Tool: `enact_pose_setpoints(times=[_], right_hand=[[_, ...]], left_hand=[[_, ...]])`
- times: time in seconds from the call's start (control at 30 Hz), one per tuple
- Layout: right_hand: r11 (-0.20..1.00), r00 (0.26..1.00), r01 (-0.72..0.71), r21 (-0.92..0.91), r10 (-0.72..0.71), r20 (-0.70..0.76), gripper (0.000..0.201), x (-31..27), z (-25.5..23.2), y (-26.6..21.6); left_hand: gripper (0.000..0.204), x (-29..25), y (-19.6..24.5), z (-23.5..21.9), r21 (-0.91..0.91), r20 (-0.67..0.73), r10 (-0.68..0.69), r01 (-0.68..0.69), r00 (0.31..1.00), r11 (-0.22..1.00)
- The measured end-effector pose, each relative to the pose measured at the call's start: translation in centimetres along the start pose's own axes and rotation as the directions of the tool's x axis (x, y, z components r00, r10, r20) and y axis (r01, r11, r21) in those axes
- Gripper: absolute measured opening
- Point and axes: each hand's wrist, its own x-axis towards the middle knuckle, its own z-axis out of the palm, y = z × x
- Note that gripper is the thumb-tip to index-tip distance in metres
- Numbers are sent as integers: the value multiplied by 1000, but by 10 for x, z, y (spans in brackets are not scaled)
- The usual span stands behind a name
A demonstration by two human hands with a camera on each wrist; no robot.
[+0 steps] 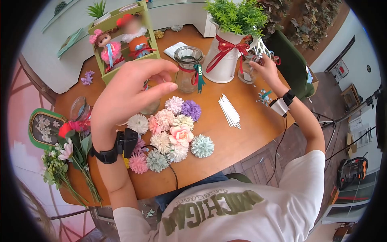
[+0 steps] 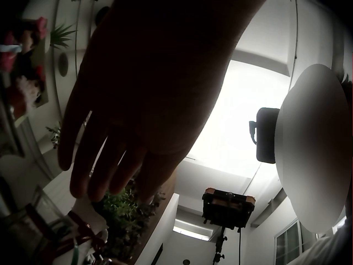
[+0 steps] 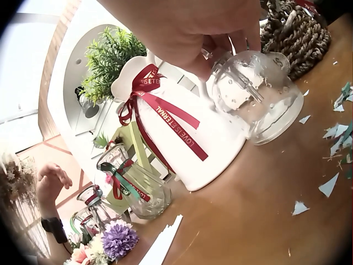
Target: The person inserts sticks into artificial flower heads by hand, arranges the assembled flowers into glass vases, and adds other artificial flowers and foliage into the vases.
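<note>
My right hand (image 1: 266,70) is at the mouth of a clear glass jar (image 3: 256,105) beside the white pitcher (image 1: 223,60). Its fingers pinch scissors with white handles (image 1: 262,47), whose metal blades (image 3: 248,88) show inside the jar. My left hand (image 1: 129,88) is raised over the left of the table, fingers loosely bent and holding nothing. Below it lies a cluster of flower heads, among them a purple one (image 1: 191,110) and a peach rose (image 1: 181,135). A ribboned glass vase (image 1: 187,80) stands just beyond the left fingertips.
White sticks (image 1: 229,113) lie mid-table. Green stems with flowers (image 1: 82,161) lie at the left edge, near a green-framed picture (image 1: 32,125). A green shelf (image 1: 151,36) with dolls stands behind. Teal scraps (image 3: 342,132) litter the right side, near a brown woven basket (image 3: 298,41).
</note>
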Motion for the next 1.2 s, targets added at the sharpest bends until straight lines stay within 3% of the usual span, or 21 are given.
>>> enact_pose_setpoints(times=[0.17,0.2,0.23,0.3,0.37,0.4,0.43,0.47,0.5,0.57,0.67,0.77,0.9,0.97,1.1,1.2], right_hand=[[999,999,27,-17,-27,34,67,2,5,22],[984,973,178,-2,-176,-146,65,1,8,30],[945,894,326,-13,-312,-322,63,-1,12,31],[957,909,289,6,-273,-314,57,-29,-4,-2],[990,989,132,41,-128,-80,51,-50,-14,-24],[990,989,135,46,-131,-74,51,-59,-18,-38],[990,963,142,2,-139,232,49,-70,-21,-53],[987,848,159,-36,-118,516,47,-82,-19,-64],[988,848,149,-33,-110,519,47,-96,-14,-73],[837,672,544,48,-469,573,59,-121,-2,-89],[826,632,550,121,-507,587,69,-130,22,-91],[832,657,542,116,-506,559,69,-125,52,-72],[860,687,485,161,-488,538,48,-124,53,-74],[856,695,495,148,-492,525,43,-130,49,-76],[854,709,502,140,-498,499,38,-140,43,-80],[829,697,545,128,-533,479,36,-135,44,-84]], left_hand=[[34,0,0,-2,16,22,10,-10,1000,1000],[35,-1,0,-2,24,32,1,-2,999,1000],[35,-2,-2,-3,30,24,-7,6,1000,1000],[36,-3,-5,-3,48,92,-40,36,995,998],[36,-3,-9,-2,72,94,-58,51,994,996],[36,-2,-10,-2,93,111,-66,56,992,994],[36,-2,-10,-1,93,116,-73,63,991,994],[36,-1,-11,0,81,115,-93,84,989,993],[37,-1,-12,1,69,117,-110,103,987,992],[37,-1,-13,2,64,128,-100,93,987,994],[37,-2,-9,4,42,117,-51,46,992,998],[38,-2,-2,8,51,113,-9,3,994,999],[38,-4,10,8,60,136,-30,22,990,998],[33,-6,9,10,53,95,126,-131,987,990],[30,-5,12,10,11,81,156,-157,984,988],[37,-7,22,5,7,137,48,-49,989,999]])
